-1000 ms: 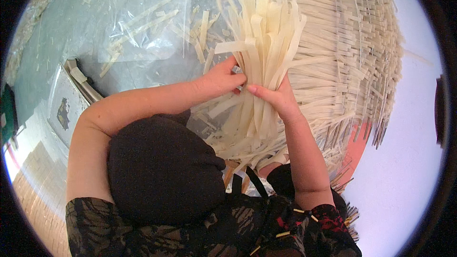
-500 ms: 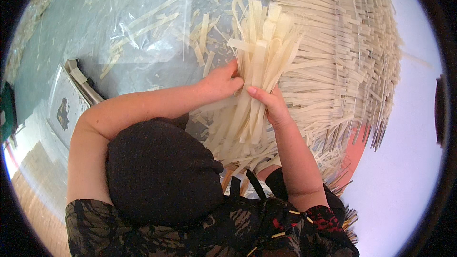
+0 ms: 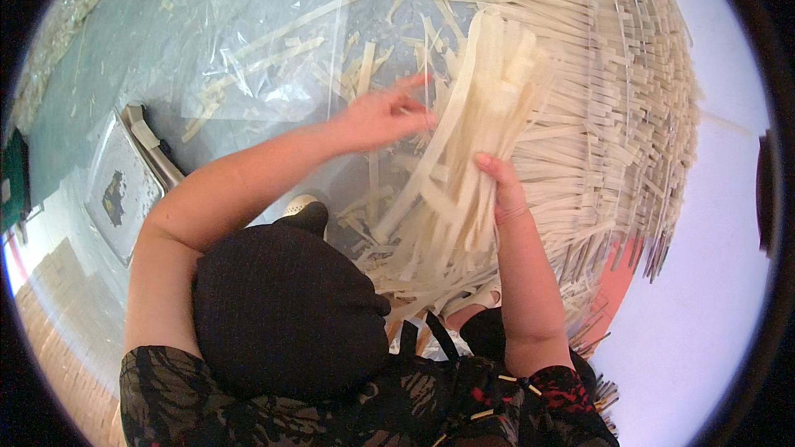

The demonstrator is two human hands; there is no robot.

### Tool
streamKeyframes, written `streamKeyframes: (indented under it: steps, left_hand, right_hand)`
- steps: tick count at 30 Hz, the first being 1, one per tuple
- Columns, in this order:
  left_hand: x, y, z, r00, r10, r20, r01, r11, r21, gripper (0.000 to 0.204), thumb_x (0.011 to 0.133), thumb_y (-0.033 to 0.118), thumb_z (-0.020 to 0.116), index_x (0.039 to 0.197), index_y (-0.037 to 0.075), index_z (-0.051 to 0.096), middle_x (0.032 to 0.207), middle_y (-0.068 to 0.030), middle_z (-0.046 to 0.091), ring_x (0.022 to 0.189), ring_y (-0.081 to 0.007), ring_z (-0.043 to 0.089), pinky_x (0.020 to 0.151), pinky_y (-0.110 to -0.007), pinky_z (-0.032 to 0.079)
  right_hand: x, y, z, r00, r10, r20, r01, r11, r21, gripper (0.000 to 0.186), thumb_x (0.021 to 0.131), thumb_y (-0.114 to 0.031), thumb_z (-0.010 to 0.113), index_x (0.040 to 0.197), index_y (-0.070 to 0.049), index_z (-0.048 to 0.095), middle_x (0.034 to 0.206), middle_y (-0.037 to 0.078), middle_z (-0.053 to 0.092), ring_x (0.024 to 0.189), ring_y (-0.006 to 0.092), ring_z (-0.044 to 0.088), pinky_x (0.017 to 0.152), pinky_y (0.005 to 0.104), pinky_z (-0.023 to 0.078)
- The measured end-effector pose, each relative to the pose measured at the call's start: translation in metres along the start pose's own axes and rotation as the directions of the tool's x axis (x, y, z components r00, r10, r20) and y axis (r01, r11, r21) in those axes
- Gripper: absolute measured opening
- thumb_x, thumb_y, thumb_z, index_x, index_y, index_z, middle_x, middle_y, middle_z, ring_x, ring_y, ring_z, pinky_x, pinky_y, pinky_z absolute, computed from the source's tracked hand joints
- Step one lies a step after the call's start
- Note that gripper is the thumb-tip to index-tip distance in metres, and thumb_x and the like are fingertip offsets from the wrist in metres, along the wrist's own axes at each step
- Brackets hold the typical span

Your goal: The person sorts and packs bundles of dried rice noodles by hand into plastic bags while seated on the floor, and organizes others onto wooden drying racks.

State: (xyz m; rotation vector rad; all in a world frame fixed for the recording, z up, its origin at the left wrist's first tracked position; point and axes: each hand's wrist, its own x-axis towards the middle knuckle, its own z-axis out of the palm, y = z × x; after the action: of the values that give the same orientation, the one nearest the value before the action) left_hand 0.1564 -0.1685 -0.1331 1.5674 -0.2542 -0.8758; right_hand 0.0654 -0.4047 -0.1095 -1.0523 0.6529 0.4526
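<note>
Bundle of pale flat strips (image 3: 489,116) stands up in the right hand (image 3: 505,186), raised over the grey floor (image 3: 240,136); its long axis runs away from the body, the far end leaning a little to the right, the near end toward the lap and slightly left; the right hand closes around its right side below the middle, thumb laid across the upper face, so this is the nearer hand, in full contact.

Left hand (image 3: 389,120) lies to the left of the bundle, farther out from the body than the right thumb; its fingers are parted and point right, toward the bundle's left side, just beside it; they seem to hold nothing, though blur hides whether a fingertip brushes a strip.

Laid rows of strips (image 3: 613,141) cover the floor's right side, beyond the right hand; loose strips (image 3: 366,70) lie toward its far edge, beside clear plastic sheeting (image 3: 273,41); a metal tray (image 3: 137,161) sits toward the left edge, well apart from the bundle.
</note>
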Motion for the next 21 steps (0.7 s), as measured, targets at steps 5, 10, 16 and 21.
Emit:
streamKeyframes:
  steps: [5, 10, 16, 21]
  left_hand:
    - [0.041, -0.061, -0.069, 0.807, 0.276, -0.522, 0.189, 0.716, 0.672, 0.055, 0.084, 0.038, 0.065, 0.129, 0.012, 0.048, 0.107, -0.0159, 0.060, 0.094, -0.0307, 0.061, 0.087, -0.041, 0.049]
    - [0.043, -0.122, -0.123, 0.733, 0.312, -0.605, 0.359, 0.578, 0.733, 0.047, 0.083, 0.032, 0.065, 0.122, 0.010, 0.054, 0.103, -0.0145, 0.062, 0.092, -0.0304, 0.061, 0.082, -0.040, 0.050]
    - [0.008, -0.109, -0.125, 0.856, 0.036, -0.516, 0.222, 0.876, 0.429, 0.022, 0.081, 0.025, 0.064, 0.096, 0.009, 0.068, 0.087, -0.0096, 0.068, 0.087, -0.0269, 0.064, 0.076, -0.038, 0.050]
    - [-0.033, -0.079, -0.113, 0.947, -0.156, -0.283, 0.323, 0.472, 0.820, 0.021, 0.080, 0.026, 0.066, 0.091, 0.008, 0.070, 0.087, -0.0126, 0.069, 0.079, -0.0264, 0.066, 0.070, -0.035, 0.050]
  right_hand:
    - [-0.009, -0.007, -0.030, 0.998, 0.062, -0.026, -0.060, 0.995, 0.077, 0.070, 0.072, -0.023, 0.071, 0.130, 0.004, 0.043, 0.113, 0.016, 0.060, 0.098, 0.0267, 0.062, 0.085, 0.0363, 0.053]
    - [-0.021, -0.013, -0.049, 0.987, 0.045, -0.156, -0.046, 0.999, -0.005, 0.066, 0.072, -0.023, 0.071, 0.127, 0.005, 0.046, 0.108, 0.015, 0.062, 0.095, 0.0259, 0.064, 0.083, 0.0355, 0.054]
    - [-0.022, -0.030, -0.067, 0.991, 0.051, -0.124, -0.052, 0.999, -0.010, 0.068, 0.070, -0.023, 0.072, 0.126, 0.006, 0.046, 0.108, 0.015, 0.062, 0.094, 0.0259, 0.064, 0.083, 0.0366, 0.054]
    - [-0.028, -0.044, -0.039, 0.994, -0.053, -0.091, 0.049, 0.998, -0.046, 0.077, 0.069, -0.023, 0.073, 0.133, 0.004, 0.038, 0.114, 0.016, 0.059, 0.099, 0.0268, 0.062, 0.085, 0.0362, 0.053]
